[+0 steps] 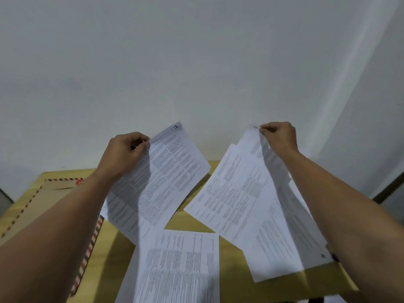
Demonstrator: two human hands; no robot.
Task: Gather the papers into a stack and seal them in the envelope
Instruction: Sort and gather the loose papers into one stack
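My left hand (pixel 125 153) pinches the top edge of a printed sheet (pixel 166 171) and holds it lifted above the table. On the other side, my right hand (pixel 278 136) pinches the top corner of another printed sheet (pixel 254 145), raised over overlapping sheets (pixel 240 197) on the right. One more printed sheet (pixel 181 265) lies flat near the front middle. A brown envelope (pixel 37 206) with a red and dark striped border lies at the left, partly under my left forearm.
A yellow wooden table (pixel 109 248) carries everything. A pale wall (pixel 196 62) rises right behind it. At the right a dark strip (pixel 387 189) runs beside the table's edge.
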